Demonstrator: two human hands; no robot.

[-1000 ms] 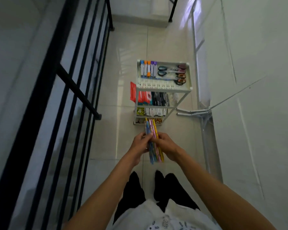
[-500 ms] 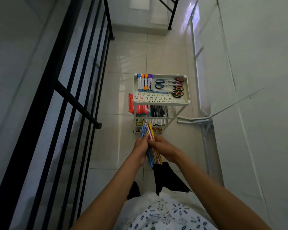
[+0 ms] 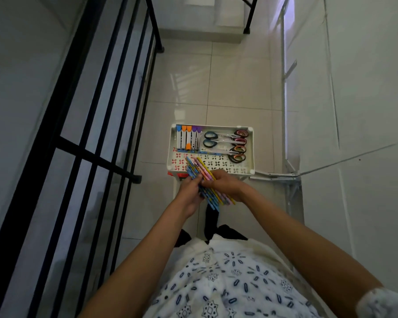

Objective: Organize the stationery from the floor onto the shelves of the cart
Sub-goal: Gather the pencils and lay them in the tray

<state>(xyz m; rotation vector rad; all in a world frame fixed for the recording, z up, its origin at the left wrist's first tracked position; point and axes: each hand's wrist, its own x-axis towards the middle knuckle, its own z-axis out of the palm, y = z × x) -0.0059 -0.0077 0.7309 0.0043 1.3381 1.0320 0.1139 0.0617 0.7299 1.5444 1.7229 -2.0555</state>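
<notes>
A bundle of colourful pencils [image 3: 196,168] in blue, pink and yellow is held in both hands just above the near edge of the white cart [image 3: 253,143]. My left hand [image 3: 190,191] grips the bundle from the left, and my right hand [image 3: 224,185] grips it from the right. The pencil tips point up-left over the cart's top shelf. On that shelf lie several scissors [image 3: 227,143] at the right and several cutters with coloured caps [image 3: 187,137] at the left, with one blue pen [image 3: 202,152] across the middle. The lower shelves are hidden beneath the top one.
A black metal railing [image 3: 106,125] runs along the left of the narrow tiled corridor. A white folded rack [image 3: 289,177] leans on the wall at the right, close to the cart. A step [image 3: 200,35] rises at the far end.
I have stepped closer to the cart, so I now look straight down on its top shelf. The pencil bundle has moved forward, over the shelf's near edge, tilted to the left.
</notes>
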